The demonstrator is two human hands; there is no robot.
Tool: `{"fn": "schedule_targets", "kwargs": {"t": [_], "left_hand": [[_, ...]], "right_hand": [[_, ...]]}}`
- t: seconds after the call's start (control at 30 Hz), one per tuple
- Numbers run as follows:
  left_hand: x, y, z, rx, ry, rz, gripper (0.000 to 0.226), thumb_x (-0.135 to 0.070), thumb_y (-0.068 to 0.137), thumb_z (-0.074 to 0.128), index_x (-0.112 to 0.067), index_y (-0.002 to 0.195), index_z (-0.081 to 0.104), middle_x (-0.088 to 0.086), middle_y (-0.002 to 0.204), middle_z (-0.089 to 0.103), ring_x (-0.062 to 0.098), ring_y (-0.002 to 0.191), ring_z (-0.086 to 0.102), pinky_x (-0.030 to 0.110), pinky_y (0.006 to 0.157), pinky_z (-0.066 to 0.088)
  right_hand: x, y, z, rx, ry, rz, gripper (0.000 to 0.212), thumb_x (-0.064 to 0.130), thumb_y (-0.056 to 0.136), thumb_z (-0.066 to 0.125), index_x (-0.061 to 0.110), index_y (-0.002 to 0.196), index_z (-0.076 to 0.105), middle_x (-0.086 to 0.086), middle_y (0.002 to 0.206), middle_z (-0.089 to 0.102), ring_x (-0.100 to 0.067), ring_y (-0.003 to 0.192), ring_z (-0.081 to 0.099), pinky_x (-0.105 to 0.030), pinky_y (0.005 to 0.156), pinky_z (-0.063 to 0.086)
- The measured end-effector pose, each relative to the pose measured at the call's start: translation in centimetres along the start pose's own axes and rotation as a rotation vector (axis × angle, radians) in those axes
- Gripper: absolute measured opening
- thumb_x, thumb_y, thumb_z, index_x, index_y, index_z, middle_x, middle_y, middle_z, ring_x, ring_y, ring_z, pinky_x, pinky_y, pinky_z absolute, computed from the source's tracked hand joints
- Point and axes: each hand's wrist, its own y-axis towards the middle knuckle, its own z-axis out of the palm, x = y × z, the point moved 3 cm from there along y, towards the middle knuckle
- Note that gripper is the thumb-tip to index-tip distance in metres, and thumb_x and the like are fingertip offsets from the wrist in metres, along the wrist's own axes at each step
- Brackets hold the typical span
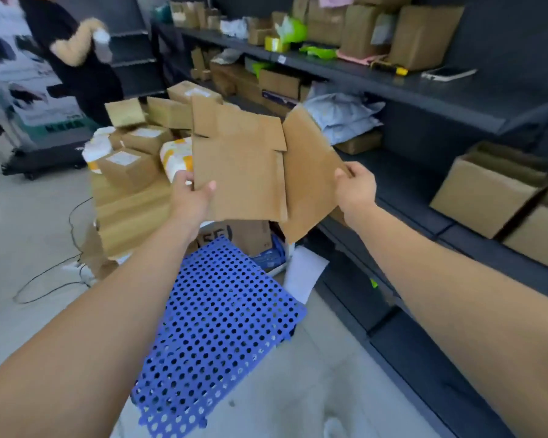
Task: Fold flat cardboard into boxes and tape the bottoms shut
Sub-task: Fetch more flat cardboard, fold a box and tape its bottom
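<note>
Left hand (pixel 192 191) pinches the near left edge of the cardboard blank (pixel 238 172), thumb on the facing panel, while the right hand (pixel 356 188) pinches the right panel's outer edge; the blank is held in the air above the blue perforated mat (pixel 222 311), left of the dark shelf (pixel 440 96), its two panels standing at an angle. To square it well, push the two gripped edges toward each other so the creases break evenly, and keep the bottom flaps free before folding them inward.

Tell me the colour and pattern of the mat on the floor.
Blue, dotted all over with round holes; the mat shows in the head view.
</note>
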Motion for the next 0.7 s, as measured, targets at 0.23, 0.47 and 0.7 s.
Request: {"fn": "schedule_targets", "kwargs": {"t": [0.23, 0.47, 0.7], "left_hand": [[-2.3, -8.4, 14.7, 0.425, 0.030, 0.040, 0.020, -0.013, 0.092, 0.060, -0.019, 0.084, 0.043, 0.000, 0.091, 0.056, 0.019, 0.086, 0.054, 0.030, 0.068, 0.047], [-5.4, -23.8, 31.0, 0.830, 0.062, 0.143, 0.016, -0.017, 0.092, 0.060, -0.011, 0.101, 0.049, 0.006, 0.104, 0.058, 0.019, 0.090, 0.054, 0.027, 0.064, 0.045], [-6.8, -43.6, 44.4, 1.081, 0.059, 0.137, 0.017, -0.020, 0.094, 0.058, -0.014, 0.105, 0.048, 0.003, 0.108, 0.056, 0.022, 0.098, 0.054, 0.033, 0.080, 0.045]], "right_hand": [[-2.9, -5.0, -20.8, -0.416, 0.000, 0.106, 0.027, 0.018, 0.098, 0.046, 0.013, 0.122, 0.060, -0.001, 0.105, 0.059, -0.019, 0.097, 0.055, -0.033, 0.086, 0.049], [-7.3, -14.5, -42.7, -0.820, 0.024, 0.227, 0.019, 0.016, 0.094, 0.044, 0.016, 0.097, 0.063, 0.002, 0.085, 0.057, -0.015, 0.075, 0.049, -0.031, 0.068, 0.046], [-11.2, -24.8, -62.2, -1.131, 0.023, 0.264, 0.020, 0.014, 0.094, 0.045, 0.015, 0.100, 0.064, 0.001, 0.080, 0.054, -0.011, 0.068, 0.045, -0.022, 0.054, 0.037]]}}
